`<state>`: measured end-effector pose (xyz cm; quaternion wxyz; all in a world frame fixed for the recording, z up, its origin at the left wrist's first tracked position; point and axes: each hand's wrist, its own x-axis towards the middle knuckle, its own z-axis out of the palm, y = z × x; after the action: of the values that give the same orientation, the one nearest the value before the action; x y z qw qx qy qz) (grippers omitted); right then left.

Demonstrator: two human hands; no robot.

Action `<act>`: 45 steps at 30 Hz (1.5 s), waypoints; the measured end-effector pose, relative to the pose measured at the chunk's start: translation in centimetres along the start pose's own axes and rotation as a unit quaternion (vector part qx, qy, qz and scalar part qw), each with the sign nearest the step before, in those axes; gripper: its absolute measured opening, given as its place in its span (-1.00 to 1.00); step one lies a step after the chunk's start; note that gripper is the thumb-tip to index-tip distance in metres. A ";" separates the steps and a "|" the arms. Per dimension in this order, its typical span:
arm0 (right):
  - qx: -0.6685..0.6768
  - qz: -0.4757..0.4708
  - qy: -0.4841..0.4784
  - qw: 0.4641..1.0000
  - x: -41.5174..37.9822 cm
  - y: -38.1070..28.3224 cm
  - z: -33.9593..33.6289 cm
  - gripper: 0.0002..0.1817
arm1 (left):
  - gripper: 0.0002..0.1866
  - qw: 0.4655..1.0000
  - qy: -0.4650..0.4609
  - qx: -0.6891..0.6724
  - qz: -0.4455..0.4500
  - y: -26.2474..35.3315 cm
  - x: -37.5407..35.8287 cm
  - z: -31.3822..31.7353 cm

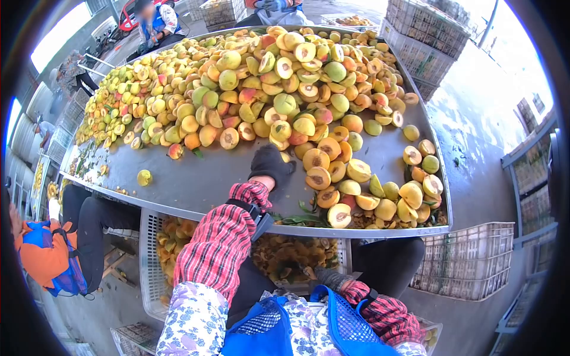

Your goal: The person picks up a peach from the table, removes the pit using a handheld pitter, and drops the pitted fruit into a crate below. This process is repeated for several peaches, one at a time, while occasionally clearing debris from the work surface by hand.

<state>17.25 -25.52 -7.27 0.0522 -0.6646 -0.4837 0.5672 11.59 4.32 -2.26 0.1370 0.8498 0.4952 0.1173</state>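
My left hand (272, 166), in a black glove, reaches over the metal table (214, 178) at the front edge of the peach pile. Its fingers are curled, and a bit of yellow peach (285, 157) shows between thumb and fingers. Just right of it lie halved peaches (316, 159), some cut side up with brown pit hollows. My right hand (330, 277), in a grey glove, is low in front of my body, below the table edge. Its fingers look closed; what they hold is too dark and small to name. Beside it sits a white crate (148, 249) of peach pieces.
A large heap of peaches (237, 77) covers the table's far side. Stacked crates (424, 41) stand behind right, another crate (463, 261) at the right. A person in an orange and blue vest (44, 255) sits left; another person (157, 26) is across the table.
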 end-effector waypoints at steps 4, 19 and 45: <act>-0.022 -0.043 0.039 0.998 0.6 1.2 0.6 -0.45 | -0.39 0.991 -0.076 -0.107 -0.009 -1.3 0.7 0.6; 0.112 -0.170 0.223 0.953 -7.7 -6.4 -4.7 -0.61 | -0.46 0.325 -0.198 -0.904 -0.196 1.8 -15.1 -4.6; 0.052 -0.115 0.286 0.950 -5.2 -7.5 -1.9 -0.63 | -0.59 0.400 -0.108 -0.901 -0.132 5.9 -19.7 -1.9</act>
<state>14.96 -24.33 1.72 0.2878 -0.7348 -0.4916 0.3681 6.27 -15.43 0.32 0.8890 0.1640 0.1895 0.3832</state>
